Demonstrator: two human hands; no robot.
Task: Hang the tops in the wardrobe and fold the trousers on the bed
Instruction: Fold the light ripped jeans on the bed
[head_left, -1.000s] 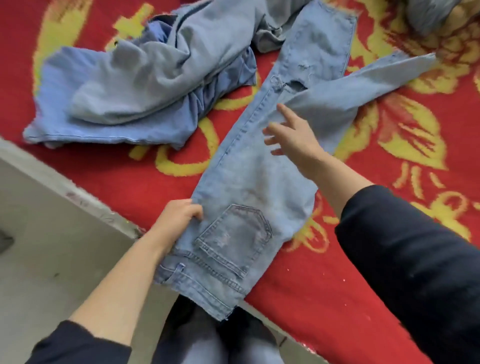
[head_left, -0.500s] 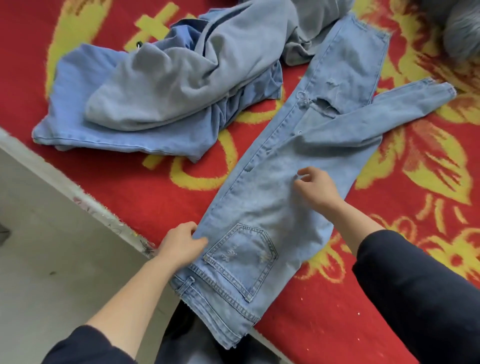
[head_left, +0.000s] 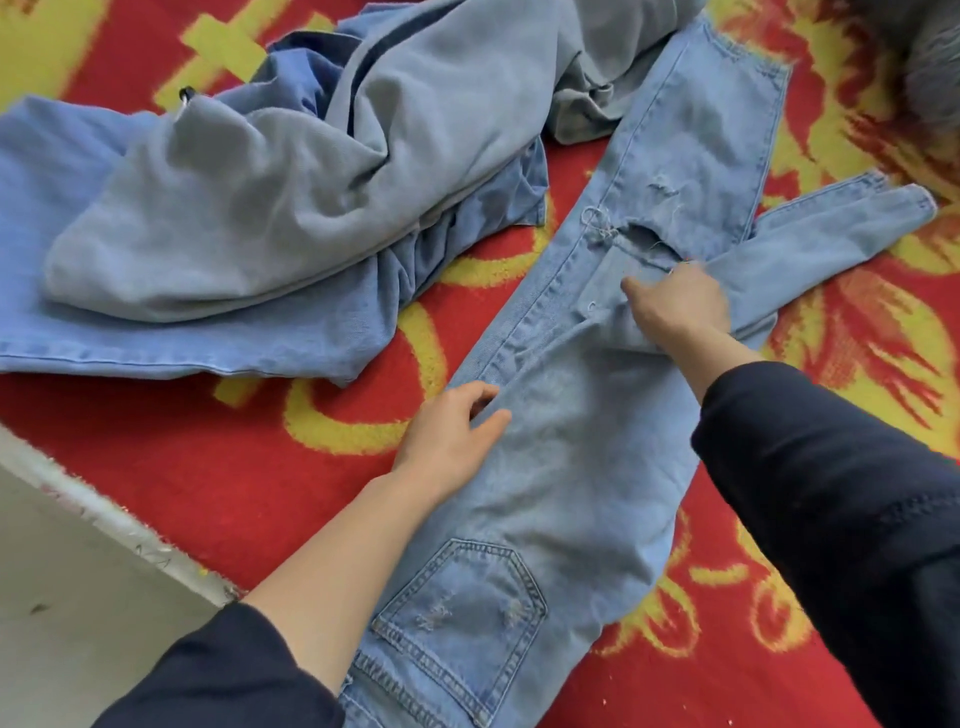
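Note:
Light blue ripped jeans (head_left: 582, 441) lie lengthwise on the red and yellow bed cover (head_left: 208, 467), waistband and back pocket nearest me, one leg splayed off to the right. My left hand (head_left: 452, 436) rests on the jeans' left seam at thigh height, fingers loosely bent over the cloth. My right hand (head_left: 675, 306) grips a bunch of denim just below the knee rip, where the two legs part.
A pile of other denim garments (head_left: 270, 208), pale grey-blue over darker blue, lies on the bed to the left. Something grey and fuzzy (head_left: 930, 57) sits at the top right corner. The bed's edge and bare floor (head_left: 67, 613) are at lower left.
My left hand has moved from the waistband up the left seam to the thigh. My right hand has moved further up the leg to the knee rip and gathered cloth there.

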